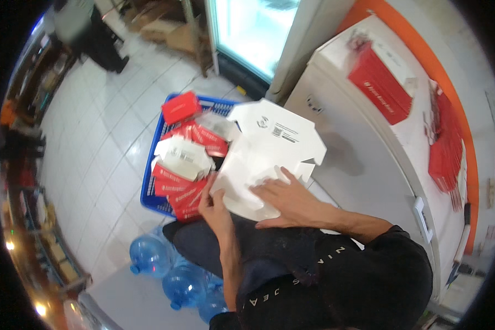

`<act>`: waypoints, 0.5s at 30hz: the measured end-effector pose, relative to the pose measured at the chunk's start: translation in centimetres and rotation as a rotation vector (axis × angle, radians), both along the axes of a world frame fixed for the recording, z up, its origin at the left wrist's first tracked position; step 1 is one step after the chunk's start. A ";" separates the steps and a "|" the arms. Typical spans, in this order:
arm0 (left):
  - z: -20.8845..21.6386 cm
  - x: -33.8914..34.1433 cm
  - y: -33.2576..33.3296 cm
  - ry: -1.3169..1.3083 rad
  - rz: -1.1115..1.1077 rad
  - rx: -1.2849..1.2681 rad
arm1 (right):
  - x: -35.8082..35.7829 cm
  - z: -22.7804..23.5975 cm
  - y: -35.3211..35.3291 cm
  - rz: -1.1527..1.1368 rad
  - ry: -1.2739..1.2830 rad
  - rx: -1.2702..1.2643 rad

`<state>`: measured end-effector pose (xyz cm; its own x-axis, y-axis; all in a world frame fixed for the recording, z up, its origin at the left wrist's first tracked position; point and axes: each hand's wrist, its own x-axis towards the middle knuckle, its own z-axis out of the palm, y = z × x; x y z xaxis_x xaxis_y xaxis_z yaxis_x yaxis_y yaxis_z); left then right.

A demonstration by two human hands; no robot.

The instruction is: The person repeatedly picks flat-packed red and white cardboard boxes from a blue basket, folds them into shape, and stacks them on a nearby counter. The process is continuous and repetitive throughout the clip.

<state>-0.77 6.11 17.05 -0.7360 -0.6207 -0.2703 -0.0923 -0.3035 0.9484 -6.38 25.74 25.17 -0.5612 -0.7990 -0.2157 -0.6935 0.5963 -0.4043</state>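
Over my lap rests a partly folded white cardboard food box (239, 173), its inside facing up and its printed lid flap standing away from me. My left hand (219, 210) grips the box's left edge, thumb inside and fingers along the outer wall. With its fingers spread, my right hand (291, 199) lies flat on the inside of the box near the right wall. Just beyond and left of the box, a blue plastic basket (148, 184) holds several red and white cardboard boxes (181, 157), piled loosely.
Stacks of flat red boxes (380, 88) lie on the white chest-like unit (363, 159) at my right. Several blue water bottles (151, 256) sit at my lower left. A lit glass-door fridge (253, 33) stands ahead. Another person (88, 33) stands far left on the tiled floor.
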 end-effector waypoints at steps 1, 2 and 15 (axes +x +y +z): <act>1.9 -0.6 0.2 0.107 0.081 -0.013 | -0.1 1.1 -0.6 0.004 0.004 -0.008; 3.4 -1.0 0.2 0.170 0.057 -0.039 | -0.5 1.8 -0.4 0.014 0.155 0.019; 7.5 -6.5 1.8 0.460 0.119 0.246 | -4.8 6.0 3.1 -0.233 0.436 0.017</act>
